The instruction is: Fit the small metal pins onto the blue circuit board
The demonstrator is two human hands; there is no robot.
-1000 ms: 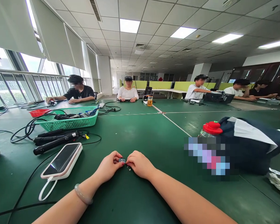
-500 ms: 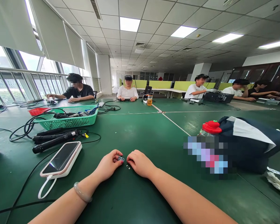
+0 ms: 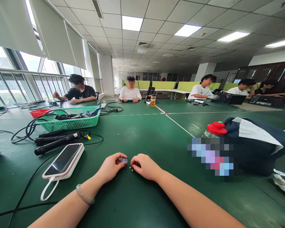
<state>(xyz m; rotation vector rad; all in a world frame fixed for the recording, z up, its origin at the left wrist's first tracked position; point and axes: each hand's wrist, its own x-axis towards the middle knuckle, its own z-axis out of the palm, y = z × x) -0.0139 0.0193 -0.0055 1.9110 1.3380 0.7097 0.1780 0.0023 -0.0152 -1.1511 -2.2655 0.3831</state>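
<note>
Bracelet: pale, worn above the left wrist at the lower left of the frame, the closest item on my feed.
Right hand: lower centre, index finger and thumb curled inward with a dark hollow between them; whether their tips meet, or have hold of anything, I cannot tell from here.
Metal-looking piece: small, silver and dark, lying on the green table at lower centre. Its long axis slants from upper left to lower right, just below the right hand's fingertips, so I read that hand as the nearer.
Left hand: thumb and fingers pinched on a small blue circuit board, which I see left of and slightly above the metal-looking piece.
Gap between hands: wider than a second ago, the right fingertips now farther from the circuit board's edge; the board remains in the left pinch.
Phone: screen up, left of the hands, a white cable looping from its lower end.
Bag: dark, right side, beside a red-lidded jar.
Basket: green, middle left, black rods in front.
Co-workers: the person in black, upper left, has a hand higher than half a second ago; at far right, a black box has appeared.
</note>
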